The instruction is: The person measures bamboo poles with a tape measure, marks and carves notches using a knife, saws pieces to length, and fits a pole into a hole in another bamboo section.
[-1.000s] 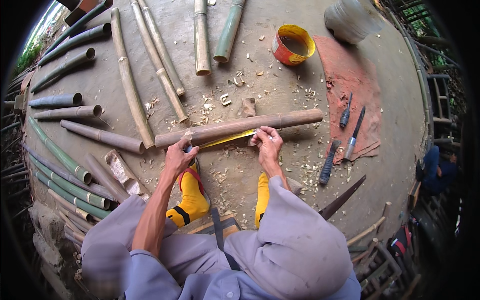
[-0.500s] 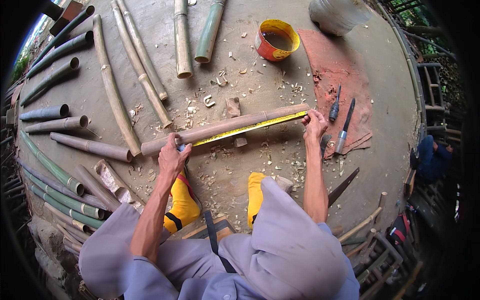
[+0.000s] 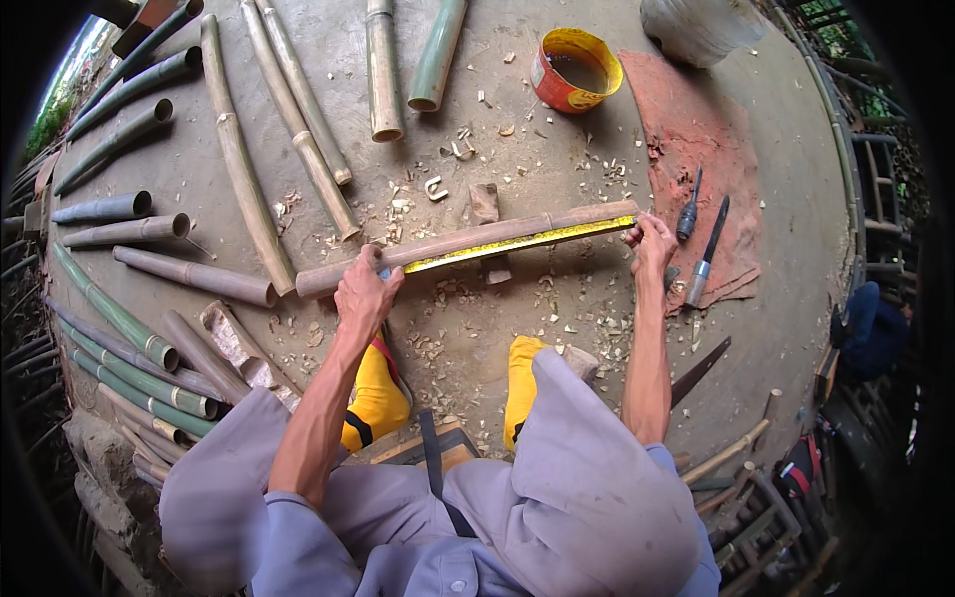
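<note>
A pale brown bamboo pole (image 3: 448, 245) lies slantwise in front of me, its middle propped on a small wooden block (image 3: 484, 204). Along its near side runs a yellow tape measure (image 3: 522, 240), stretched straight. My left hand (image 3: 364, 294) is closed on the tape's case near the pole's left end; a bluish bit of the case shows between the fingers. At the pole's right end, my right hand (image 3: 652, 242) pinches the tape's tip between thumb and fingers.
A knife (image 3: 708, 252) and a screwdriver-like tool (image 3: 688, 207) lie on a red cloth (image 3: 696, 129) at right. Nearby are a saw blade (image 3: 700, 371) and a yellow-red tub (image 3: 577, 72) of liquid. Bamboo poles (image 3: 244, 169) spread leftward. Wood chips litter the ground.
The whole view has shifted slightly, so the scene sits further right and higher. Both hands still hold the tape measure taut along the bamboo pole.
</note>
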Motion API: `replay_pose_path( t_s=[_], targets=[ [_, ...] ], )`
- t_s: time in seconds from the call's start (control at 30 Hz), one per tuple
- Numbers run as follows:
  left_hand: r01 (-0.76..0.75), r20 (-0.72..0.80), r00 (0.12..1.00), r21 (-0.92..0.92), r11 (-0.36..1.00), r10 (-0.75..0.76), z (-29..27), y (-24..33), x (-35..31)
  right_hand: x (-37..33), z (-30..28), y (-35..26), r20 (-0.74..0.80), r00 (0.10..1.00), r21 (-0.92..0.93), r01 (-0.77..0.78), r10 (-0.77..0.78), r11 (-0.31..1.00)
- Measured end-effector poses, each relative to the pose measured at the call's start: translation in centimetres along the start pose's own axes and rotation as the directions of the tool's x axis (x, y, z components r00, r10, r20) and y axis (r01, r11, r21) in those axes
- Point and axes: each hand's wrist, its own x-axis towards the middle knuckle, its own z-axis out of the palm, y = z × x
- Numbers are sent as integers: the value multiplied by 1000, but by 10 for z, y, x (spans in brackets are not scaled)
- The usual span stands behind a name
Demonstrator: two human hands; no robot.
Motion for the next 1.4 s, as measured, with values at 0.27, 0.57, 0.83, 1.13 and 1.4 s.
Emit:
replay_pose_path(
  t_s=[0.27,0.57,0.83,1.13,1.4],
  targets=[
    [-154,5,988,-130,980,156,1,-12,3,-7,1,4,-92,978,54,192,-187,980],
    [-236,99,966,-47,971,240,-49,-66,7,-181,98,63,270,960,260,-5,-68,966],
    [-144,45,988,-66,987,147,-24,-93,4,-185,121,94,406,914,148,-45,-19,988],
    [-125,62,989,-104,987,132,-22,-98,10,-191,127,93,406,914,107,-39,-7,994],
    [120,-71,990,-29,992,-122,-49,-118,9,-190,124,92,384,923,86,-45,8,995]
  ],
)
